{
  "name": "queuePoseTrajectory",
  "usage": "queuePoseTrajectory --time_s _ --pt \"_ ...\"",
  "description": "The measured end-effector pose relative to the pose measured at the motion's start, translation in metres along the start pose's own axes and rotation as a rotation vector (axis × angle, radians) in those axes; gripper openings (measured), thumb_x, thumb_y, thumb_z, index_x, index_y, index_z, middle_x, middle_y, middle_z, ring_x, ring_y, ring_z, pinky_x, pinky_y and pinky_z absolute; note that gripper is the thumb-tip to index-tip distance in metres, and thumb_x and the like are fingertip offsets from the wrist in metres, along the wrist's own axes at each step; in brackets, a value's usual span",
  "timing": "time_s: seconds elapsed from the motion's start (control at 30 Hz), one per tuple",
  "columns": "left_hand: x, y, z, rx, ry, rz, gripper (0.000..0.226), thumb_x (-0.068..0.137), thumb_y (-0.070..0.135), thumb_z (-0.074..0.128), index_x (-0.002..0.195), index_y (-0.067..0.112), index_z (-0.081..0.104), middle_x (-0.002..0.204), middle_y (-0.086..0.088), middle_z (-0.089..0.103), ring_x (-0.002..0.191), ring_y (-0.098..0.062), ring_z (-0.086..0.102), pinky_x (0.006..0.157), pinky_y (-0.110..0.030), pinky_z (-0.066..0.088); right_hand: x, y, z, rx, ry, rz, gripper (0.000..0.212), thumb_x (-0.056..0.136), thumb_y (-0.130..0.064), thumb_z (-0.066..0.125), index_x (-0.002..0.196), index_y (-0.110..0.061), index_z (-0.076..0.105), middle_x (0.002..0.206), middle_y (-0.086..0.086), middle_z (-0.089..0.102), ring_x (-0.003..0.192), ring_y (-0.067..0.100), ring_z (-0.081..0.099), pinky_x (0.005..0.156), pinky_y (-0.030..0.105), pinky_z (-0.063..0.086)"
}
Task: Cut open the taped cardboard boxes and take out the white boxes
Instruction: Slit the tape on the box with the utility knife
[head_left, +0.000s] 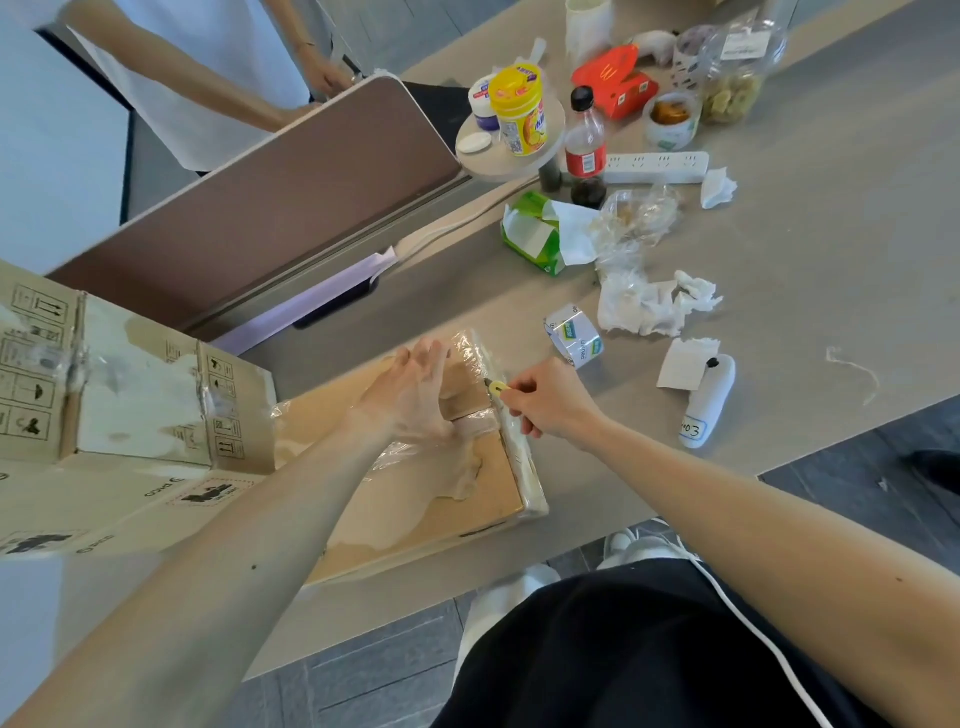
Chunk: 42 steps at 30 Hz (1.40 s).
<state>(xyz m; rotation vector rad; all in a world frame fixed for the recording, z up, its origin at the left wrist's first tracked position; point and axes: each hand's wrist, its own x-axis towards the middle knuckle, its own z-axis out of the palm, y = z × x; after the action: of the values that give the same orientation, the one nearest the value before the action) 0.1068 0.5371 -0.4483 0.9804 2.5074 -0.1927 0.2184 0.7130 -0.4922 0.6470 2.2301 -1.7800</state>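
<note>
Observed taped cardboard box (415, 499) flat on table (779, 291), near front edge. Noted left hand (415, 395) pressing its top, fingers straight; right hand (550, 402) pinching yellow cutter (497, 387) at taped right edge. Recorded larger cartons (130, 395) just beside, left.

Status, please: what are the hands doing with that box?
Left hand flat on taped cardboard box. Right hand pinches yellow cutter at its taped edge. Stacked boxes crowd its left side.

My left hand (415, 397) blurred, finger outlines smear over taped cardboard box (431, 519), hiding part of its seam. Cutter (497, 387) mostly buried in my right hand (545, 404); only yellow tip shows. Box contents unseen. Stacked cartons (140, 395) cut by left edge.
</note>
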Motion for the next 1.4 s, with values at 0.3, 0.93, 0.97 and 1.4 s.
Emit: queuePoseTrajectory --time_s 0.3,0.93,0.97,1.4 --pt "0.0 0.003 0.001 0.004 -0.074 -0.036 0.117 0.066 0.087 0.06 0.158 0.04 0.004 0.163 -0.007 0.008 0.144 -0.046 0.016 0.112 -0.055 0.033 -0.007 0.01 0.003 -0.158 -0.019 -0.083 0.04 0.095 -0.011 0.057 0.062 0.011 0.058 0.047 0.009 0.054 0.03 0.005 0.045 0.049 0.022 0.045" --pt "-0.002 0.008 0.005 -0.036 -0.067 -0.104 0.126 0.052 0.098 0.048 0.157 0.044 0.002 0.167 -0.011 0.001 0.148 -0.05 0.006 0.119 -0.052 0.021 -0.049 0.03 0.016 -0.142 0.008 -0.088 0.042 0.091 -0.006 0.056 0.051 0.001 0.047 0.047 0.008 0.046 0.037 0.013 0.042 0.05 0.032 0.043" --pt "-0.002 0.009 0.005 -0.041 -0.067 -0.108 0.129 0.05 0.099 0.046 0.157 0.043 0.002 0.167 -0.011 0.001 0.148 -0.05 0.006 0.12 -0.052 0.021 -0.051 0.031 0.016 -0.136 0.007 -0.079 0.041 0.091 -0.007 0.056 0.053 0.005 0.047 0.048 0.008 0.046 0.037 0.014 0.043 0.05 0.032 0.042" --pt "-0.011 0.004 0.007 -0.096 -0.048 -0.08 0.124 0.052 0.095 0.044 0.157 0.043 0.003 0.167 -0.008 0.0 0.15 -0.046 0.002 0.12 -0.055 0.02 -0.082 0.033 0.0 0.007 0.148 0.019 0.039 0.096 -0.02 0.06 0.063 0.0 0.065 0.048 0.004 0.063 0.039 0.01 0.058 0.045 0.019 0.048"
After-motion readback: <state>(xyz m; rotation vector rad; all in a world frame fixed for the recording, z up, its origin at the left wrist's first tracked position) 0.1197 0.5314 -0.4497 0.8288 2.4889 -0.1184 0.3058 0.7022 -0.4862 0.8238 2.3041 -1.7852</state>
